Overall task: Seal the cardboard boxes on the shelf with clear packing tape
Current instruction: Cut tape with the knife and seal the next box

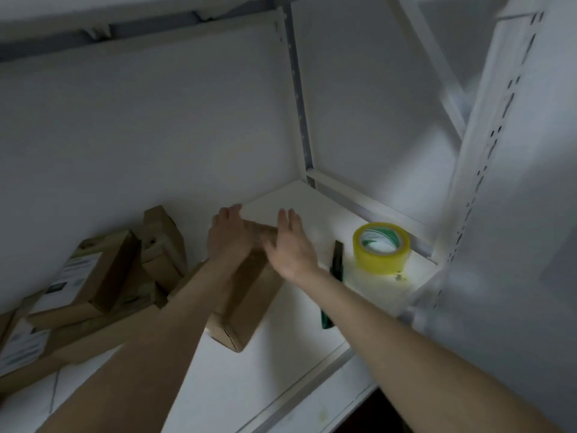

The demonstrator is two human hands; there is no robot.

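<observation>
Box under L hand, R hand alongside.

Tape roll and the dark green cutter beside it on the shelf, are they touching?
Apart. The head view shows a strip of bare white shelf between the tape roll and the cutter.
</observation>
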